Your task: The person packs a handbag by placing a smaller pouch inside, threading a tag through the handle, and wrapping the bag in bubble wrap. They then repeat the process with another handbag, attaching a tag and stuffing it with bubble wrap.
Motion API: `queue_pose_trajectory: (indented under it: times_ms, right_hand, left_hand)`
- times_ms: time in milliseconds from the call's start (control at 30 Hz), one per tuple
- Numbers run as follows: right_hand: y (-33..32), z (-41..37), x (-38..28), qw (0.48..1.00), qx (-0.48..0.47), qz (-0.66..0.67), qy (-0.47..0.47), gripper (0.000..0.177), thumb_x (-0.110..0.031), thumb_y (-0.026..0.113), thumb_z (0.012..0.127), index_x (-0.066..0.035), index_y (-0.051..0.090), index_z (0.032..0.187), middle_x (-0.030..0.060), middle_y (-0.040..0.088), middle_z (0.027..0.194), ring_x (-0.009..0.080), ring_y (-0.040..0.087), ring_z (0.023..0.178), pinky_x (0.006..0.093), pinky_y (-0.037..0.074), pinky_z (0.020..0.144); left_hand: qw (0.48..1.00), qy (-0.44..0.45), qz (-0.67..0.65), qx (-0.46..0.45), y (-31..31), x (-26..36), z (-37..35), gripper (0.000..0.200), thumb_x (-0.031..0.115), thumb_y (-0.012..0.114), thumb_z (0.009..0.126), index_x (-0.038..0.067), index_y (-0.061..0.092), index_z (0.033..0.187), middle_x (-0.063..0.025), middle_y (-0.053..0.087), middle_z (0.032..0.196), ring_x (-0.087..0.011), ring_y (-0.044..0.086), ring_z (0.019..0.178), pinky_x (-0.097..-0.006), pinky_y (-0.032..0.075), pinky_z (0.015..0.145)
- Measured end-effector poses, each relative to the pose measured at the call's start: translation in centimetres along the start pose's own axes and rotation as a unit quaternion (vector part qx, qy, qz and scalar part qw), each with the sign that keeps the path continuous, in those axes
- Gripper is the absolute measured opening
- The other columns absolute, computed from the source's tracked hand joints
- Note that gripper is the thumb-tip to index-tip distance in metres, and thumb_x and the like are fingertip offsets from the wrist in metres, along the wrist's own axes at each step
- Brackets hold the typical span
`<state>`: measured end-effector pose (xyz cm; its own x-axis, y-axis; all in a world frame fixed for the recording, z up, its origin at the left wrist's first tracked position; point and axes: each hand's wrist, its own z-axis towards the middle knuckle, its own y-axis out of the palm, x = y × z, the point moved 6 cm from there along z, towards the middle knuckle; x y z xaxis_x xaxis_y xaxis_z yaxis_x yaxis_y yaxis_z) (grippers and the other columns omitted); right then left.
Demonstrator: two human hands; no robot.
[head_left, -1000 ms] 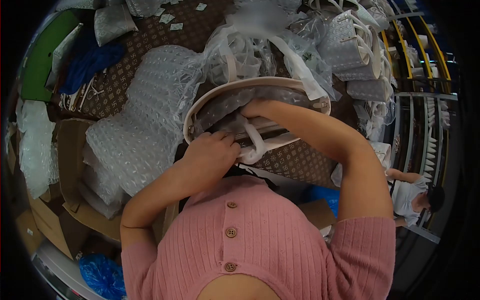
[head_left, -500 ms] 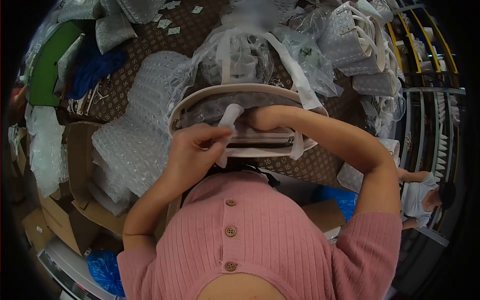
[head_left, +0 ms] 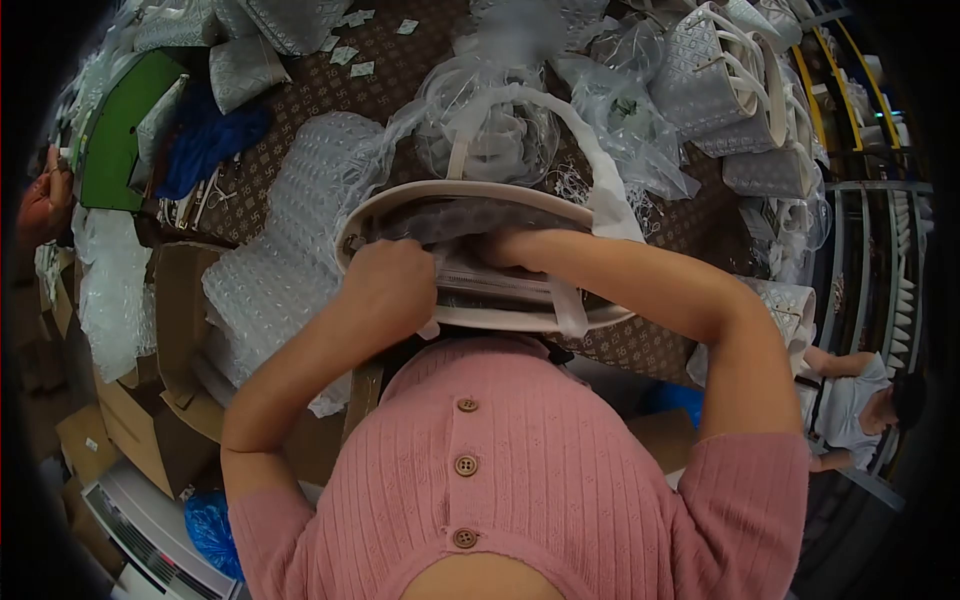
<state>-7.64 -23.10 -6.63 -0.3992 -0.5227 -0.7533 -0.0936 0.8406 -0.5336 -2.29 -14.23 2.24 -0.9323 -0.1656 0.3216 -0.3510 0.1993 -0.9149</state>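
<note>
Fingers of the left hand [head_left: 390,288] are curled inward over the left end of an open bag; a pale strip [head_left: 429,329] pokes out below them, but the knuckles hide whether they grip it. The right hand [head_left: 510,250] reaches inside, its fingertips out of sight, so I cannot tell how far they are open or what they hold.

The bag [head_left: 495,320] sits mouth-up just in front of the person's body. It looks light, with a firm rim and softer sides; the rim or the far handle [head_left: 604,190], sheathed in white wrapping that may slip, would make a sound hold. The zip [head_left: 490,280] inside seems stiffer than the lining.

Bubble wrap [head_left: 300,215] spreads to the left across the brown patterned desk [head_left: 425,65], with clear plastic [head_left: 500,135] beyond the bag. Silvery bags [head_left: 705,95] crowd the far right; small paper tags [head_left: 362,69] lie at the back. Past the desk, a worker in a white top [head_left: 850,405] is beside metal racks [head_left: 850,186].
</note>
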Motion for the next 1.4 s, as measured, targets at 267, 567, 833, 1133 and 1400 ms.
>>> queue_pose_trajectory:
  times_ms: [267, 567, 833, 1133, 1400]
  right_hand:
    - [-4.6, -6.1, -7.3, 0.959, -0.236, -0.153, -0.019, 0.036, -0.018, 0.056, 0.079, -0.005, 0.056, 0.113, 0.0115, 0.057, 0.115, 0.0223, 0.054, 0.102, 0.0313, 0.043, 0.083]
    - [-16.1, 1.9, 17.0, 0.847, 0.128, 0.463, 0.227, 0.032, -0.02, 0.063, 0.077, 0.006, 0.058, 0.095, 0.0141, 0.059, 0.076, 0.0201, 0.056, 0.066, 0.0347, 0.047, 0.065]
    - [-22.0, -12.5, -8.0, 0.909, 0.318, 0.227, -0.147, 0.031, -0.03, 0.057, 0.084, -0.001, 0.064, 0.092, 0.0014, 0.055, 0.079, 0.0128, 0.049, 0.064, 0.0288, 0.043, 0.068]
    - [-2.1, -7.8, -4.7, 0.852, 0.015, -0.503, -0.145, 0.011, -0.018, 0.059, 0.067, -0.01, 0.066, 0.066, 0.0041, 0.059, 0.077, 0.0196, 0.052, 0.082, 0.03, 0.04, 0.064]
    - [-1.4, -5.7, -2.9, 0.922, -0.188, -0.307, 0.141, 0.021, -0.019, 0.053, 0.077, -0.003, 0.067, 0.082, 0.0161, 0.063, 0.086, 0.0307, 0.056, 0.093, 0.0396, 0.042, 0.081]
  left_hand:
    - [0.983, -0.008, 0.048, -0.178, 2.1, -0.6, 1.6, 0.021, 0.018, 0.056, 0.069, -0.001, 0.065, 0.066, -0.0201, 0.062, 0.071, -0.0344, 0.062, 0.069, -0.041, 0.05, 0.064]
    - [0.98, -0.008, -0.167, -0.108, -0.5, -2.9, -0.1, 0.027, 0.017, 0.044, 0.083, -0.001, 0.061, 0.071, -0.0195, 0.06, 0.071, -0.0346, 0.059, 0.07, -0.0422, 0.045, 0.065]
    - [0.917, 0.113, -0.234, -0.303, 3.4, -2.9, 0.7, 0.022, 0.007, 0.048, 0.08, 0.003, 0.058, 0.1, -0.0136, 0.06, 0.078, -0.0241, 0.059, 0.075, -0.0343, 0.045, 0.07]
    - [0.927, 0.195, -0.274, -0.169, 1.8, -1.2, 0.7, 0.044, 0.002, 0.049, 0.08, 0.015, 0.049, 0.122, -0.0148, 0.059, 0.104, -0.0276, 0.057, 0.092, -0.0342, 0.044, 0.08]
    - [0.921, 0.238, -0.247, -0.184, 3.3, -1.5, 0.9, 0.038, 0.009, 0.052, 0.082, 0.012, 0.049, 0.12, -0.0155, 0.06, 0.099, -0.0307, 0.058, 0.087, -0.0344, 0.045, 0.079]
